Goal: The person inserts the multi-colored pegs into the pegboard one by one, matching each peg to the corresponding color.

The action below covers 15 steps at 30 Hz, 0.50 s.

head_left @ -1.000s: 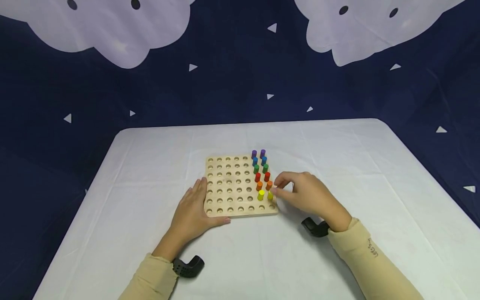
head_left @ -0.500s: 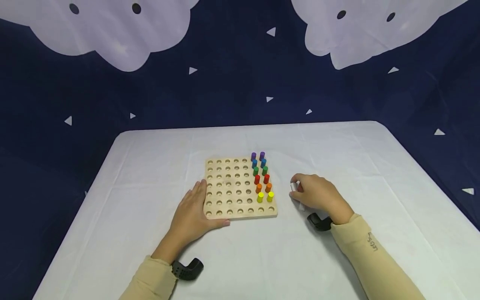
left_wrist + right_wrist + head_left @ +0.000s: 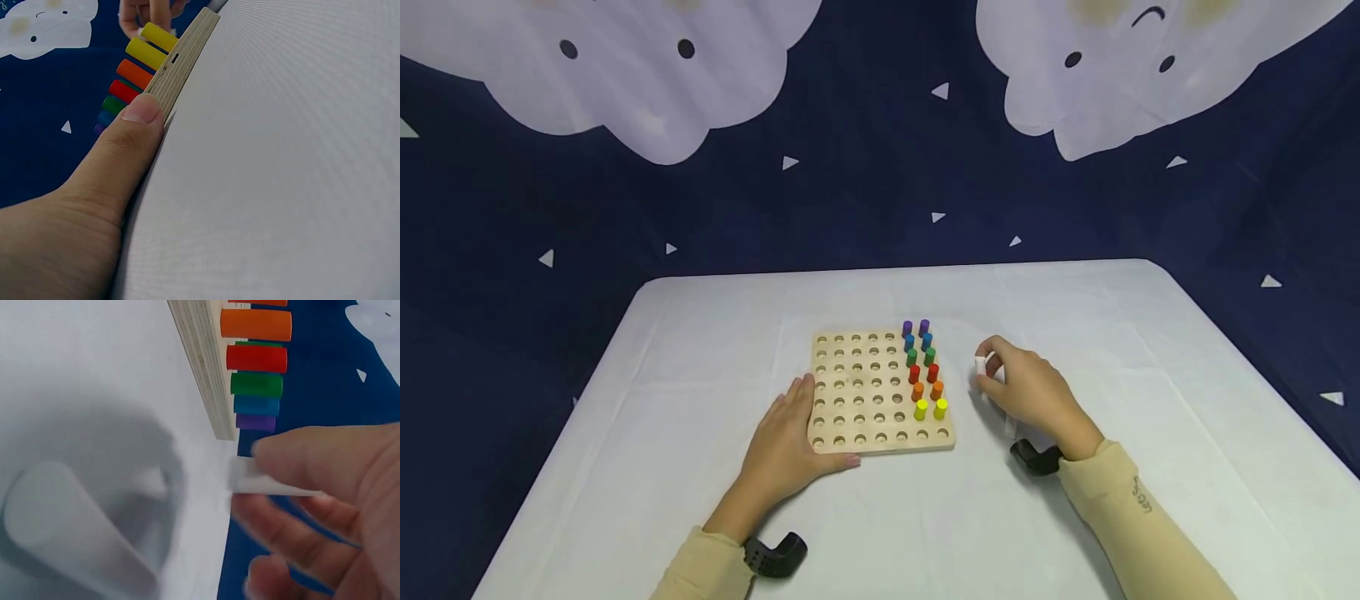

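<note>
A wooden pegboard (image 3: 847, 376) lies flat on the table with rows of round holes. My left hand (image 3: 778, 442) rests along its left side, fingers straight, the thumb (image 3: 140, 112) touching its front edge. To the right of the board, my right hand (image 3: 1033, 387) pinches a white peg (image 3: 980, 365) between thumb and fingers, above the cloth. A second white peg (image 3: 75, 525) lies on the cloth below that hand. Coloured pegs stand in the board's two right columns: yellow (image 3: 941, 408) nearest, then orange (image 3: 937, 390), red (image 3: 932, 372), green, blue and purple (image 3: 924, 327) at the far end.
A white cloth (image 3: 895, 533) covers the table. Behind it hangs a dark blue backdrop (image 3: 865, 208) with pale clouds and small triangles. A black wrist device (image 3: 775, 556) sits at the left cuff, another (image 3: 1035, 458) at the right.
The right hand has left the front right yellow peg, moved right to the cloth, and lifted a white peg. The left hand stays at the board. The head view has tilted up slightly.
</note>
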{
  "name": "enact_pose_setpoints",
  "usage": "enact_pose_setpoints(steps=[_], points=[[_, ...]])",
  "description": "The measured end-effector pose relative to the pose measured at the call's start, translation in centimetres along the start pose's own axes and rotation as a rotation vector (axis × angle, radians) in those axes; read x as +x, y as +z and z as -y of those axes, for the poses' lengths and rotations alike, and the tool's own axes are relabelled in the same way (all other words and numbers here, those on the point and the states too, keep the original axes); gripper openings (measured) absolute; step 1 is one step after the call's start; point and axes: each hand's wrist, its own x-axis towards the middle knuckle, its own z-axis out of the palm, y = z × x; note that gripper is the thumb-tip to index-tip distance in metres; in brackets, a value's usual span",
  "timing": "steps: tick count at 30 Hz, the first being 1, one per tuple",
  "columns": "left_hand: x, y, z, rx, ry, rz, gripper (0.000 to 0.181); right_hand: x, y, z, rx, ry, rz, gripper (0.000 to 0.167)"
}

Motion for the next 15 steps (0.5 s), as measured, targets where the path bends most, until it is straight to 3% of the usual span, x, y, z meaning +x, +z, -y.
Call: enact_pose_setpoints(steps=[4, 12, 15], points=[[-0.1, 0.0, 0.0, -0.003, -0.002, -0.002, 0.142, -0.2, 0.1, 0.1, 0.047, -0.039, -0.054, 0.019], [-0.2, 0.1, 0.0, 0.000, -0.003, -0.003, 0.143, -0.5, 0.2, 0.8, 0.086, -0.042, -0.045, 0.020], [-0.1, 0.0, 0.0, 0.003, 0.001, -0.002, 0.143, -0.7, 0.1, 1.4, 0.104, -0.083, -0.059, 0.021]])
